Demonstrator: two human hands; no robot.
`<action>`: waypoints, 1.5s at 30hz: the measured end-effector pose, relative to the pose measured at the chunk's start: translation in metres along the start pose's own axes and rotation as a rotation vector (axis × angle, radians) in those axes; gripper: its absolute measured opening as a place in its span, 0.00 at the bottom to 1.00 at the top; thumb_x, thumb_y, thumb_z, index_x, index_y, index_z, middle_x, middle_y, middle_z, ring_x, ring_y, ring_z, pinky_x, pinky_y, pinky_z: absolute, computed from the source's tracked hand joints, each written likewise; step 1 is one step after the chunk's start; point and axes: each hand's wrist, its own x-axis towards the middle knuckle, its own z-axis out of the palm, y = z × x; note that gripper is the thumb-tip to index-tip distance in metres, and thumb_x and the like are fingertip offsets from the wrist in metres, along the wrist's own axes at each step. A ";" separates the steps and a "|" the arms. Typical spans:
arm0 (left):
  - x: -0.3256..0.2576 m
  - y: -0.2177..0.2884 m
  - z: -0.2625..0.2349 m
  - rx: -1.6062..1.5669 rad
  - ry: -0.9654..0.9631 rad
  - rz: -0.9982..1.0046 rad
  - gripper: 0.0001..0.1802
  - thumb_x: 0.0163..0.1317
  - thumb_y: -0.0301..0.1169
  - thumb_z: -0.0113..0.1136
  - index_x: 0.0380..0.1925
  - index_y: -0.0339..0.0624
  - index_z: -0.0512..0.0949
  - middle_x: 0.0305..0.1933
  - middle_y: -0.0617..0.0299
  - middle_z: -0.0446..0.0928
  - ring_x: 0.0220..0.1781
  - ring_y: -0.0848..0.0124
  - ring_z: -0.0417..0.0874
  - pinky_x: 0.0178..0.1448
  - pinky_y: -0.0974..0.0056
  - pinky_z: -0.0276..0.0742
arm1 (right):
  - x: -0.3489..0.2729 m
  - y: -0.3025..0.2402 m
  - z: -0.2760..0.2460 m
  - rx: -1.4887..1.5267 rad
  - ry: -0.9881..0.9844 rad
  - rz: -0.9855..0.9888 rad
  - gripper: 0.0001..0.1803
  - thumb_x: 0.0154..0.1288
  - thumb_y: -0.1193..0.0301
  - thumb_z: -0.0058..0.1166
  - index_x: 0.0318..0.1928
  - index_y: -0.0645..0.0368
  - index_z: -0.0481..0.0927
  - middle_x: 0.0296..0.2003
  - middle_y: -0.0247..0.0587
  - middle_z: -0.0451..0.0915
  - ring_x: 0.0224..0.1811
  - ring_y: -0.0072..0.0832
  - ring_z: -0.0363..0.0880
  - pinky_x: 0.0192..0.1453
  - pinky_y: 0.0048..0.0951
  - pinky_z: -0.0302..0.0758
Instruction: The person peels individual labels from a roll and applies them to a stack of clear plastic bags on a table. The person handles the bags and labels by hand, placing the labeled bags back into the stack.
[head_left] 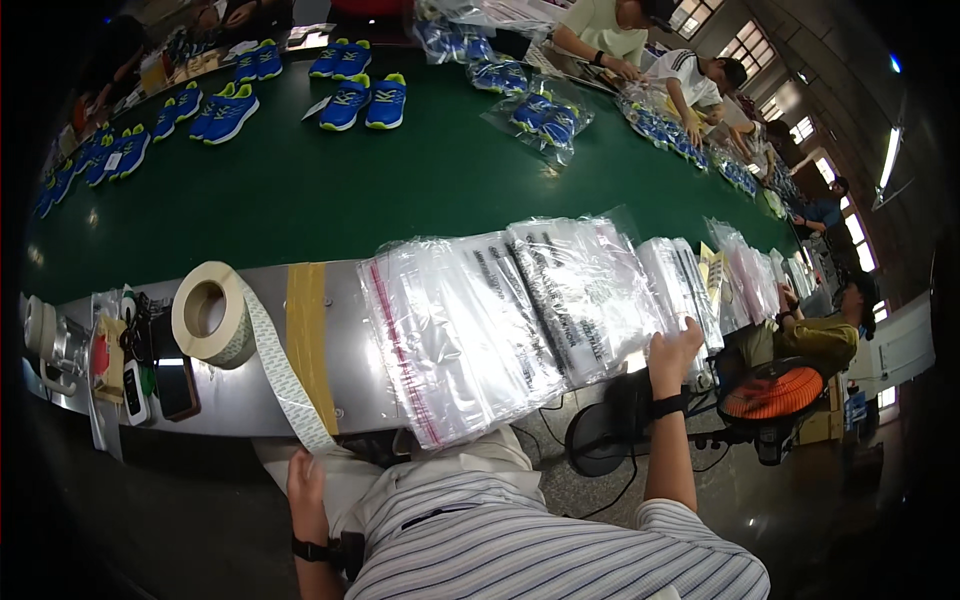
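My left hand hangs low beside my lap, pinching the loose end of a white label strip that runs down from a big roll standing on the metal ledge. My right hand reaches out to the right and rests on the edge of a fanned stack of clear plastic bags lying over the ledge. Both wrists wear dark bands.
A green conveyor belt carries several pairs of blue shoes, some bagged. Other people work along the far and right sides. A phone and small tools lie at the left; an orange fan stands at the right.
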 end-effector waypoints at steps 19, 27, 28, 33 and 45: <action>-0.002 0.064 0.041 -0.056 -0.174 0.196 0.09 0.63 0.24 0.54 0.43 0.35 0.72 0.37 0.64 0.75 0.31 0.80 0.74 0.34 0.75 0.71 | -0.078 -0.336 -0.095 1.326 -1.859 -0.112 0.07 0.67 0.72 0.50 0.37 0.63 0.73 0.27 0.28 0.73 0.26 0.14 0.68 0.31 0.19 0.68; 0.001 0.093 0.046 0.468 -0.126 0.564 0.14 0.60 0.32 0.62 0.43 0.37 0.77 0.38 0.59 0.77 0.33 0.72 0.78 0.38 0.70 0.73 | -0.098 -0.331 -0.094 1.478 -1.418 -0.425 0.05 0.63 0.75 0.55 0.37 0.64 0.76 0.26 0.33 0.77 0.28 0.16 0.71 0.31 0.22 0.70; 0.008 0.090 0.050 0.397 -0.188 0.500 0.13 0.62 0.32 0.60 0.42 0.36 0.77 0.36 0.62 0.78 0.30 0.77 0.77 0.36 0.73 0.72 | -0.096 -0.328 -0.090 1.455 -1.388 -0.412 0.06 0.62 0.73 0.57 0.36 0.63 0.77 0.27 0.37 0.79 0.28 0.20 0.74 0.32 0.24 0.72; 0.030 0.071 0.036 0.037 -0.202 0.256 0.10 0.64 0.32 0.58 0.38 0.36 0.79 0.29 0.71 0.75 0.29 0.85 0.71 0.32 0.76 0.68 | -0.095 -0.340 -0.097 1.301 -1.200 -0.523 0.09 0.59 0.68 0.59 0.33 0.61 0.78 0.26 0.45 0.78 0.27 0.35 0.78 0.32 0.31 0.73; 0.019 0.082 0.092 0.996 -0.513 0.993 0.34 0.60 0.51 0.55 0.58 0.38 0.68 0.63 0.50 0.67 0.69 0.53 0.61 0.67 0.39 0.50 | -0.068 -0.275 -0.055 0.627 -0.605 -0.500 0.22 0.50 0.58 0.66 0.34 0.61 0.73 0.34 0.47 0.72 0.38 0.43 0.74 0.36 0.38 0.74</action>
